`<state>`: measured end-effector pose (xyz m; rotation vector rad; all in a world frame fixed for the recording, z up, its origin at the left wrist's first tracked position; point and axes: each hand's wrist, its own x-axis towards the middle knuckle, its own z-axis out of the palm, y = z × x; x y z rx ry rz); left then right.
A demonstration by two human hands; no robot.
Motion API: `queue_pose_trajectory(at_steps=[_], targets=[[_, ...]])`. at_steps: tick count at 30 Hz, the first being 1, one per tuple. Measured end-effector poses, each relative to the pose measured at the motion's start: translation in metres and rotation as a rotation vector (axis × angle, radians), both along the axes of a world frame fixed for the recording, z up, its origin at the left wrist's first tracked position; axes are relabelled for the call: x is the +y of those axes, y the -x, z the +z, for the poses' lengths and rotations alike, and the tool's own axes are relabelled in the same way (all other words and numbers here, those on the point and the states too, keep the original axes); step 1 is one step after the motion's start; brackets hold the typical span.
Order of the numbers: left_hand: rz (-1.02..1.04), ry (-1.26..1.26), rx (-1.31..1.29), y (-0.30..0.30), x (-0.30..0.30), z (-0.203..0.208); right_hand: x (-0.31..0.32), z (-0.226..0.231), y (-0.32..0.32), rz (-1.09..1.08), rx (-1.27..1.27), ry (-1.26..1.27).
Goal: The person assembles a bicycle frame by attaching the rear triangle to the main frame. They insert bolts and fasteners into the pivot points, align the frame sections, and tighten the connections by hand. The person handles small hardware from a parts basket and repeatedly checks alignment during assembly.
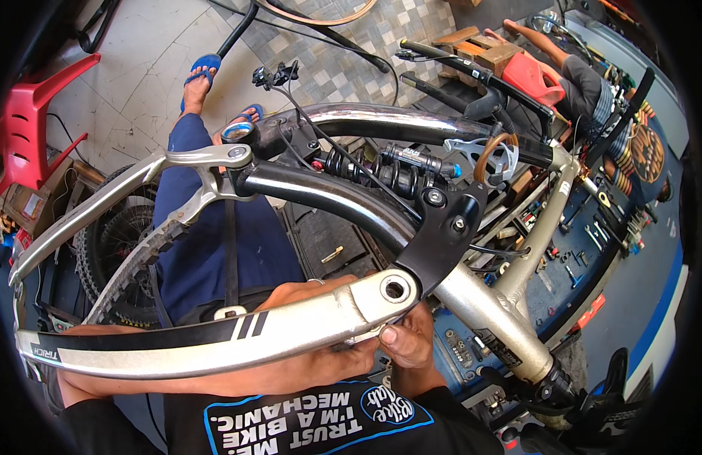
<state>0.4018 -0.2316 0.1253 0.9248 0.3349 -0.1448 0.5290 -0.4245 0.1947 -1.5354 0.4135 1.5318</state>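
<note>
A silver and black full-suspension bicycle frame lies across my lap. The silver chainstay of its rear swingarm runs from the far left to a round pivot hole by a black plate. My left hand reaches under the chainstay and wraps round it, its fingers showing above the upper edge. Just below the pivot, my right hand presses its thumb against the chainstay's end; its other fingers are mostly hidden behind. A coil-spring shock sits mid-frame, with a silver crank-like part near it.
A red plastic chair stands at left beside a knobby-tyred wheel. At right, a blue mat carries wrenches and small parts. Another person is at upper right, near a handlebar. Loose cables cross the frame.
</note>
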Motion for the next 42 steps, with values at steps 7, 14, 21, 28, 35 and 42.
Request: queue_pose_trajectory(at_steps=[7,14,21,28,35,42], targets=[[-0.082,-0.097,0.033,0.001,-0.002,0.005,0.001,0.001,0.005,-0.025,-0.028,-0.033],[-0.098,-0.11,0.053,0.001,-0.004,0.005,0.001,0.0,0.005,-0.03,0.003,-0.043],[-0.118,-0.105,0.056,0.002,-0.003,0.004,-0.002,-0.002,0.005,0.008,-0.018,-0.016],[-0.116,-0.103,0.062,-0.001,-0.004,0.006,-0.004,-0.002,-0.003,0.072,-0.008,-0.033],[-0.118,-0.086,0.063,-0.004,-0.004,0.006,-0.008,-0.008,0.002,0.057,-0.033,-0.095],[-0.146,-0.098,0.074,-0.003,-0.007,0.003,-0.012,-0.013,-0.001,0.056,-0.041,-0.064]])
